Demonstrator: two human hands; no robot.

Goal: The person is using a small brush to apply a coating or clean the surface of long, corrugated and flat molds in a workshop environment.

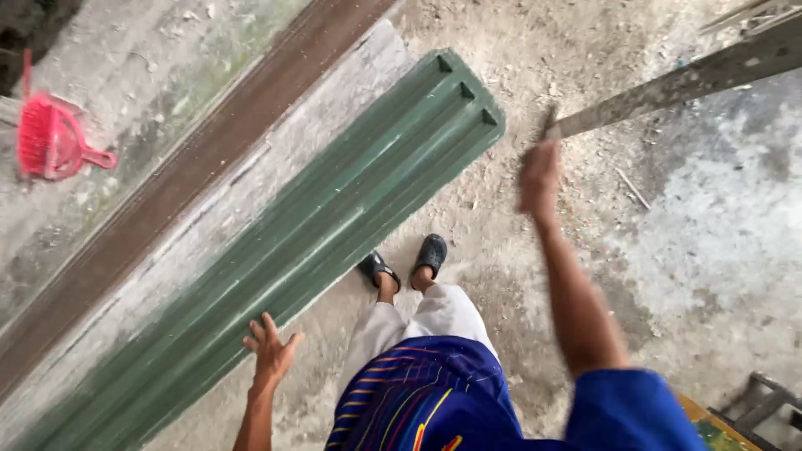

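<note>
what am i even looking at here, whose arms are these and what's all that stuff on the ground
There is no machine here. One picture comes from a camera worn on a person's head, looking straight down, so you see their own arms, blue top, pale trousers and dark sandals.

Their left hand is open with fingers spread, hovering just above the edge of a long green ribbed panel that lies on the rough concrete floor. It holds nothing.

Their right hand is raised and blurred, closed on the end of a long grey plank that runs up to the top right corner.

Beside the green panel lie a brown board and a pale grey one. A pink dustpan sits at the far left.
</note>
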